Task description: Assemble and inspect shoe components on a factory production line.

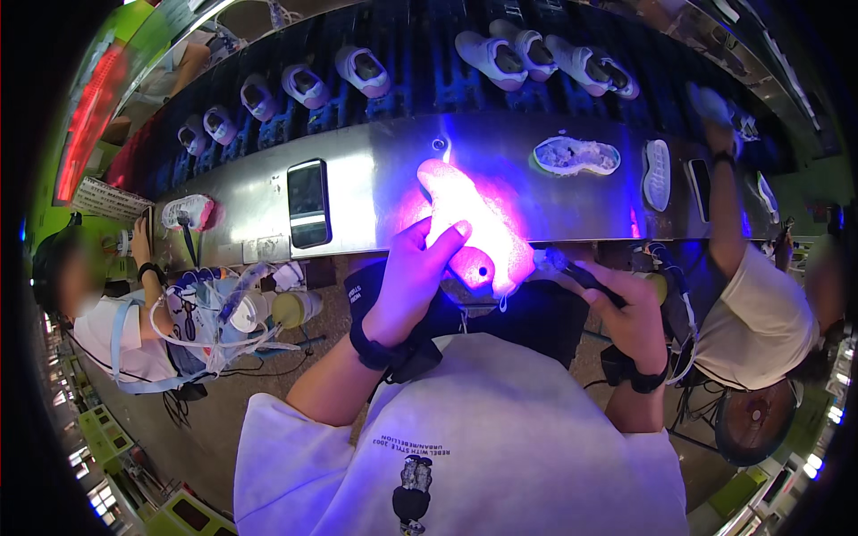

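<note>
At the tabletop (371,192), your left fingers (458,230) clasp a likely stiff shoe (481,217), best held midway; right fingers (593,297) grip a tool (575,272).

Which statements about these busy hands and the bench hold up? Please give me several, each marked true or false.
1. The left hand holds a brightly lit shoe. True.
2. The right hand is empty. False: it holds a dark-handled tool.
3. The bench has a wooden top. False: its top is shiny metal.
4. More shoes stand beyond the bench, on a dark conveyor. True.
5. Nobody else is in view. False: there is a person at the left and another at the right.
</note>
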